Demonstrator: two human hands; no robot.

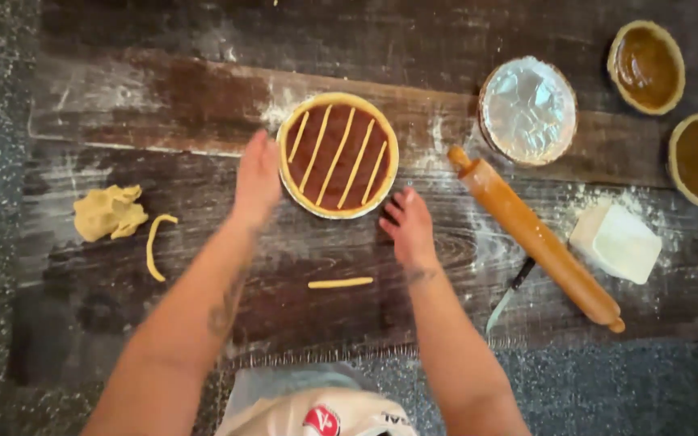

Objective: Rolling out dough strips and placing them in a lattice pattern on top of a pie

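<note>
A: Entry, head view. Tart [338, 155] sits near the middle of the wooden board [123, 105], toward its far edge. Brown filling, five pale dough strips laid parallel across it.

B: Hands?

A: Left hand [257, 176] lies flat against the tart's left rim, fingers together, nothing pinched. Right hand [408, 224] rests on the board just beside the rim's near-right side, fingers loosely spread, holding nothing. One hand on each side likely steadies the tin.

B: Spare material?

A: One loose dough strip [340, 282] lies on the board toward the near edge, within reach. A dough lump [108, 211] and a curved strip [153, 245] lie toward the left edge. Rolling pin [536, 237] lies diagonally at right, with a knife [509, 296] partly tucked under it.

B: Unclear items?

A: Foil-lined tin [527, 109] and two filled tart shells [646, 66] occupy the far right corner. White block [616, 241] unidentifiable. The object at the right edge is cut off.
</note>
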